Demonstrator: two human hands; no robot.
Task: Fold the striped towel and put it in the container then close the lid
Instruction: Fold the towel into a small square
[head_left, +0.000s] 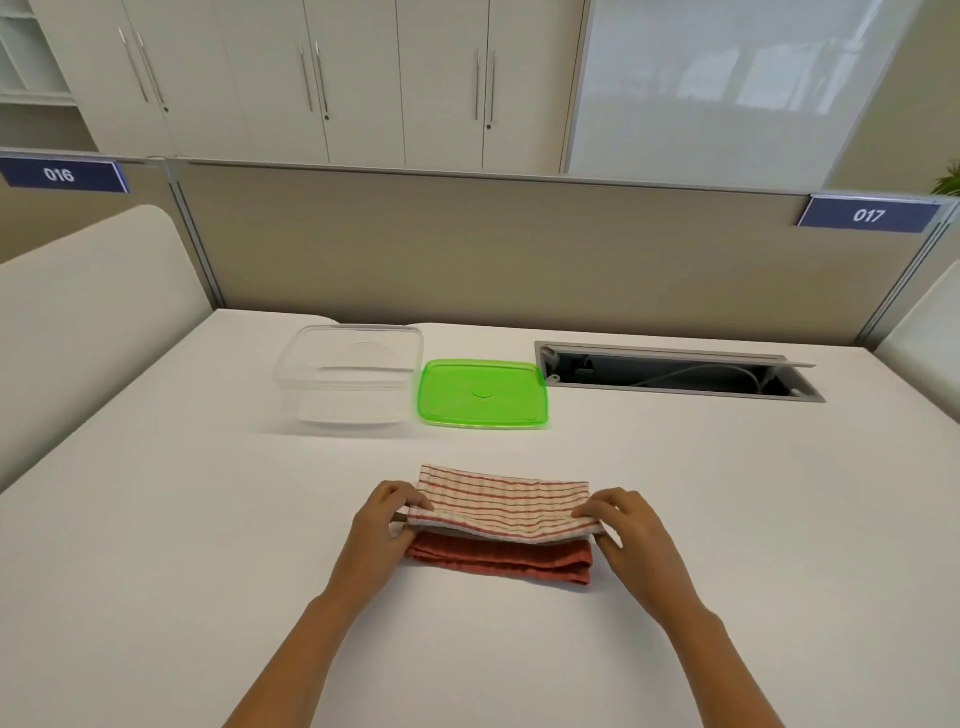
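Currently, the striped towel (501, 506) lies partly folded on the white surface (208, 545), nearer the person than the container (350, 376) and slightly to its right. The left hand (382, 525) pinches the towel's left end; the right hand (626, 525) pinches its right end. The clear container stands open. The green lid (483, 394) lies flat just beside the container's right wall.

Bare table (649, 493) lay between towel (501, 506) and open container (350, 374), green lid (483, 393) just beside it, cable hatch (675, 371) further right.
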